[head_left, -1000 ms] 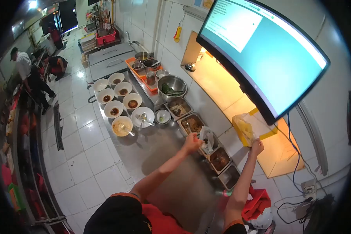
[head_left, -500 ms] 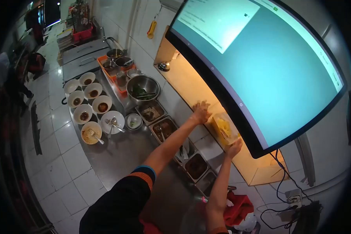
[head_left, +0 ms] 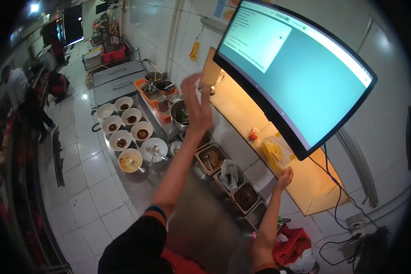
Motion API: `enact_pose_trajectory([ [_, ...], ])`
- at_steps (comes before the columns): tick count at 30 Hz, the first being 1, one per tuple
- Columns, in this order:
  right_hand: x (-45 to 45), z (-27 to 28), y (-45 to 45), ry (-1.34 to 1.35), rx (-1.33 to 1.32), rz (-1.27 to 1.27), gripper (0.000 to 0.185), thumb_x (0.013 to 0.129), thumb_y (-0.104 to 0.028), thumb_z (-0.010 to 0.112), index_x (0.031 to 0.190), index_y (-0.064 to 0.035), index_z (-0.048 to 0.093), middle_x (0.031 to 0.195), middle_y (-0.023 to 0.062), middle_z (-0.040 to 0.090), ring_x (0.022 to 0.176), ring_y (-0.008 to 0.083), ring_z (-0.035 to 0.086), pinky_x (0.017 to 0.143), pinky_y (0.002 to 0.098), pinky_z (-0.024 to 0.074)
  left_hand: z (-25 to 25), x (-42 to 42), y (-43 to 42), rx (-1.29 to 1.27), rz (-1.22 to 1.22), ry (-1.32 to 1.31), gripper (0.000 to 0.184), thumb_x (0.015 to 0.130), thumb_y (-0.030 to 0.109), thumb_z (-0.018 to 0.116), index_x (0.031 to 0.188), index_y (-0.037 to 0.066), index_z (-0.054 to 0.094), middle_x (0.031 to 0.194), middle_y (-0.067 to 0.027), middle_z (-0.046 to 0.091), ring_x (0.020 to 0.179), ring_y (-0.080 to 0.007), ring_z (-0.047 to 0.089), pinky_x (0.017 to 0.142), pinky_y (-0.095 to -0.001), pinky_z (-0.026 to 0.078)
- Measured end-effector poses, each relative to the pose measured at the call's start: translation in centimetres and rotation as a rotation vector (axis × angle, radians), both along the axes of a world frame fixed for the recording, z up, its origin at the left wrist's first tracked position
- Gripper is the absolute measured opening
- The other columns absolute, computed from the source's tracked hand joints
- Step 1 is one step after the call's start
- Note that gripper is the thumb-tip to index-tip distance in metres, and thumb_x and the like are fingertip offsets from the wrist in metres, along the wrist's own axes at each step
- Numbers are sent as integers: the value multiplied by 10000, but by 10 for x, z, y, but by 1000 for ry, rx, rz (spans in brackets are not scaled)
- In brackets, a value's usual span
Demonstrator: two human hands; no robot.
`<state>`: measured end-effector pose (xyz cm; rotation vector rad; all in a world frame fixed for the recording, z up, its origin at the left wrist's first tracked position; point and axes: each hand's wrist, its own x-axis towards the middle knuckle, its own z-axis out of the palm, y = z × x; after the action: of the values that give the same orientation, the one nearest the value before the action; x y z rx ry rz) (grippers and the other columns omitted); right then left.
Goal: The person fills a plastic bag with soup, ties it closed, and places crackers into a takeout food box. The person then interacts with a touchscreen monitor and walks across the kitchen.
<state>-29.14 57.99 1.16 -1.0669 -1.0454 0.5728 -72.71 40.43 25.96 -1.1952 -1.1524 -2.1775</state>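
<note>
My left hand (head_left: 197,105) is raised over the steel bowl (head_left: 180,113) and beside the left end of the lit shelf (head_left: 235,116). Its fingers are stretched out and nothing shows in them. At the shelf's front edge, my right hand (head_left: 285,177) is closed on the lower end of a clear plastic bag of yellow food (head_left: 275,150). What the yellow pieces are, I cannot tell. A small red-topped item (head_left: 254,133) stands on the shelf to the left of the bag.
A large screen (head_left: 301,73) overhangs the shelf. Below are steel food pans (head_left: 246,196), one holding a plastic bag (head_left: 229,174). Several white bowls with dark sauce (head_left: 142,131) and a plate with cutlery (head_left: 154,150) stand left. Other people (head_left: 23,91) are at far left.
My left hand has left the shelf beside the yellow food and risen to the upper left, uncovering the red-topped item. My right hand stays at the bag. The view has shifted.
</note>
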Motion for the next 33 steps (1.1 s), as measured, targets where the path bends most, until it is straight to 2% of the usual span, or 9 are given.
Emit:
enact_pose_trajectory([
  [2,-20,12,-57,-52,28,-25,302,975,-214,532,1114,50,578,1051,110,600,942,198,566,847,295,450,43,-21,-11,-19,80,205,382,956,253,462,1255,20,507,1236,-126,508,1162,-264,427,986,-393,315],
  [4,-34,1,-119,-235,91,-74,261,946,-186,561,1069,43,585,990,104,604,883,193,569,786,314,470,79,-36,-9,-16,146,365,405,950,260,478,1289,39,504,1258,-126,499,1200,-288,391,1032,-404,280],
  [7,-31,-77,-190,-108,-54,339,171,934,-145,578,978,18,597,890,54,620,810,140,579,768,284,479,109,-52,12,-25,183,453,405,946,274,498,1300,75,517,1260,-129,500,1210,-295,383,1059,-416,263],
  [11,-41,-134,-304,-439,-503,744,149,911,-71,619,1041,-1,632,917,34,658,831,114,621,747,263,510,113,-60,28,-13,217,457,346,945,251,519,1259,115,566,1199,-141,539,1152,-301,456,1027,-417,313],
  [14,-41,-171,-368,-453,-632,862,160,918,-65,604,1064,-14,645,966,46,681,878,121,638,782,265,513,68,-93,56,-61,143,343,290,935,206,533,1197,96,590,1104,-144,587,1042,-307,538,958,-422,381],
  [16,-46,-170,-402,-254,-811,929,174,905,-89,627,1065,-27,655,935,45,684,858,121,638,793,283,512,10,-107,79,-273,-8,134,194,889,219,592,1012,72,621,994,-148,616,922,-415,557,832,-462,443],
  [19,-43,-155,-432,-359,-825,969,175,910,-103,624,1068,-35,656,927,40,689,852,118,641,792,289,513,-105,-119,140,-675,149,364,360,824,259,652,1127,85,566,1149,-149,575,1084,-409,503,865,-531,438],
  [23,-30,-128,-441,-518,-924,956,176,919,-105,608,1073,-30,651,932,53,695,868,119,649,799,286,514,-172,-96,180,-1004,144,479,575,771,280,699,1271,99,481,1317,-133,485,1230,-401,416,917,-600,405],
  [33,11,-116,-430,-438,-923,774,180,935,-103,593,1076,-2,642,986,78,687,917,130,651,822,280,515,-178,-96,284,-1307,268,429,766,813,316,679,1452,83,326,1522,-68,304,1398,-338,256,1074,-573,302],
])
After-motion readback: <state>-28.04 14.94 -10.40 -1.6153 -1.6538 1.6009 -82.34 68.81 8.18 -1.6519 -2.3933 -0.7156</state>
